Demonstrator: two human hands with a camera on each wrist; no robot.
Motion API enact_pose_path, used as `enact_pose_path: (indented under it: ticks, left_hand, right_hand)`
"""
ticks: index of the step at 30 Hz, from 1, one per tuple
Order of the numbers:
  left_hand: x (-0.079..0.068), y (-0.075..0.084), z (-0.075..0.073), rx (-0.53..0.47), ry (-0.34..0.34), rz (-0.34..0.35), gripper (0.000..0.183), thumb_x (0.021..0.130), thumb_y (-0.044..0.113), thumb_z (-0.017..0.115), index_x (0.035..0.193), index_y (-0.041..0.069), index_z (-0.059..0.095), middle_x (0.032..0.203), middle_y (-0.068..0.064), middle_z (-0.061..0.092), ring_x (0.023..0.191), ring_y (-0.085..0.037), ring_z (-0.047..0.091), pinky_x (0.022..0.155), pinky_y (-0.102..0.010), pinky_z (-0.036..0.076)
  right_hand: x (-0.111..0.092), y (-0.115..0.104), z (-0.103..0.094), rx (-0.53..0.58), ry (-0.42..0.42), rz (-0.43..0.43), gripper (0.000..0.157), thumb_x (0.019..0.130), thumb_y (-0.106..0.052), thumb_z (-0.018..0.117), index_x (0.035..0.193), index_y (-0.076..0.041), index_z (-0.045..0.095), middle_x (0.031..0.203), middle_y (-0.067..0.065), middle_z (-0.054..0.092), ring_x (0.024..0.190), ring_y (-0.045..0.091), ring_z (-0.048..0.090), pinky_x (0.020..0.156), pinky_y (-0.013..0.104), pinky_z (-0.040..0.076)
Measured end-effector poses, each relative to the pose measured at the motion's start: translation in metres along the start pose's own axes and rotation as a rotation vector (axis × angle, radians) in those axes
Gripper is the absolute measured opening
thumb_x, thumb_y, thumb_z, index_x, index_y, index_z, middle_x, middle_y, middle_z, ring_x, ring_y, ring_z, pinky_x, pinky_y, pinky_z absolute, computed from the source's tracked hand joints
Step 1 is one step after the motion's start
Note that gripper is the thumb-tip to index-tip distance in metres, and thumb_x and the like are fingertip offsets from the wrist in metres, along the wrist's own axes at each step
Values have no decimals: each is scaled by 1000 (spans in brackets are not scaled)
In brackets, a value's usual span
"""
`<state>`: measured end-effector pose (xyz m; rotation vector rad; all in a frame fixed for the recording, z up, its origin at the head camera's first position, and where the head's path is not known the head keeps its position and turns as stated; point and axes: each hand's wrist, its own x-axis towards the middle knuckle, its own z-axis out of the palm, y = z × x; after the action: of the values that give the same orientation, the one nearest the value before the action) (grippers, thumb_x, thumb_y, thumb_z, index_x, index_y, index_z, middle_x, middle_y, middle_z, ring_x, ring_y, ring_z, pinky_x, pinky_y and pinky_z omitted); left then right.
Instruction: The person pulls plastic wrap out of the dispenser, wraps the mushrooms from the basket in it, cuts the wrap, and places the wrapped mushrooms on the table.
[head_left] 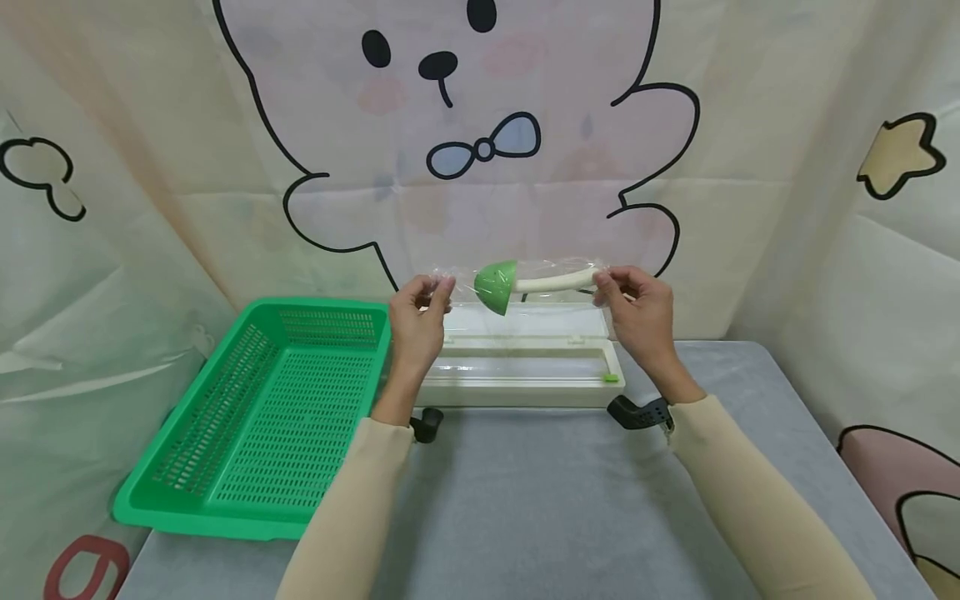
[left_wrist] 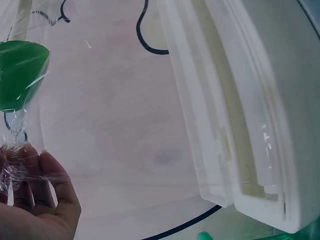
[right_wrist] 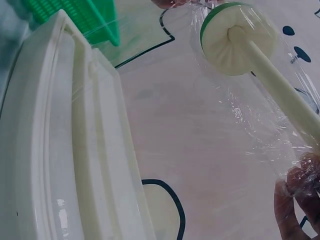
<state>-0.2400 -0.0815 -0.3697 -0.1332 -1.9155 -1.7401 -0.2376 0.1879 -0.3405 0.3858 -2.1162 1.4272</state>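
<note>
Gray tabletop carries, at left, a green basket; left hand pinches bunched clear film; film-wrapped mushroom-shaped object sits between both hands, above the open white box; right hand pinches the film's opposite end

Readable texts, labels, brands and numbers: none, in the head view or either wrist view. Single possible character: one thick red outline, rounded and letter-like, on the pale cloth at the lower left of the head view, cut off by the bottom edge; reading uncertain, since whether it is a letter, and which one, cannot be told.
</note>
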Motion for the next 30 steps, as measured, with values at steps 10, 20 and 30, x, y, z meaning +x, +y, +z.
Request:
enact_pose_path:
  ticks: [10, 20, 30]
  left_hand:
    - [2, 12, -3, -68, -4, 63, 19, 97, 14, 71, 88, -3, 70, 80, -14, 65, 71, -13, 59, 73, -25, 58]
    - [0, 30, -7, -107, -13, 72, 21, 97, 12, 70, 92, -9, 69, 86, -24, 63, 73, -19, 61, 74, -31, 60]
    - [-11, 41, -17, -99, -40, 127, 22, 98, 15, 70, 93, -6, 69, 75, -12, 59, 63, -17, 58, 62, -26, 56]
  right_hand:
    - [7, 26, -6, 122, 96, -23, 16, 92, -4, 74, 94, 12, 73, 74, -2, 71, 64, 6, 66, 65, 16, 51]
    - [9, 10, -12, 183, 111, -86, 13, 91, 2, 73, 95, 14, 73, 72, -4, 71, 59, 7, 65, 64, 18, 54]
    - [-1, -7, -23, 177, 91, -75, 10, 90, 6, 72, 96, 14, 73, 75, -3, 72, 61, 9, 66, 65, 17, 54]
